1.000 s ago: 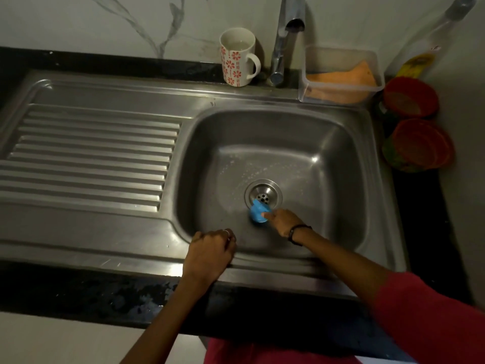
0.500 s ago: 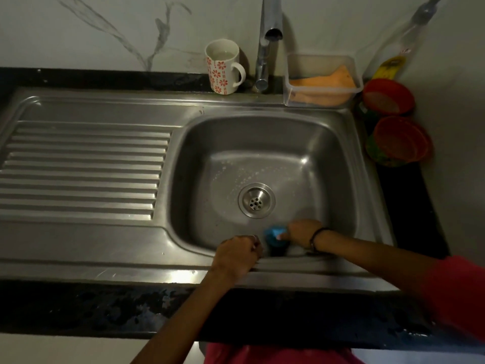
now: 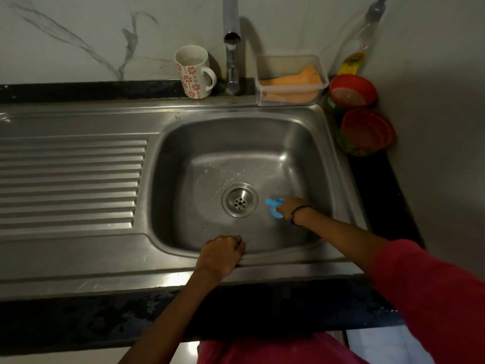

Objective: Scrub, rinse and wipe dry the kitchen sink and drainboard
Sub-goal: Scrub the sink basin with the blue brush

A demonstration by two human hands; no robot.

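A small blue scrubber (image 3: 273, 207) is pinched in the curled fingers of the right hand (image 3: 288, 208) and pressed on the steel sink (image 3: 296, 143) floor, right of the round perforated drain (image 3: 240, 200) at centre frame; its long axis cannot be told. The left hand (image 3: 222, 254), fingers curled, is rested on the sink's near rim at lower centre, beside the ribbed drainboard (image 3: 70, 182) at left.
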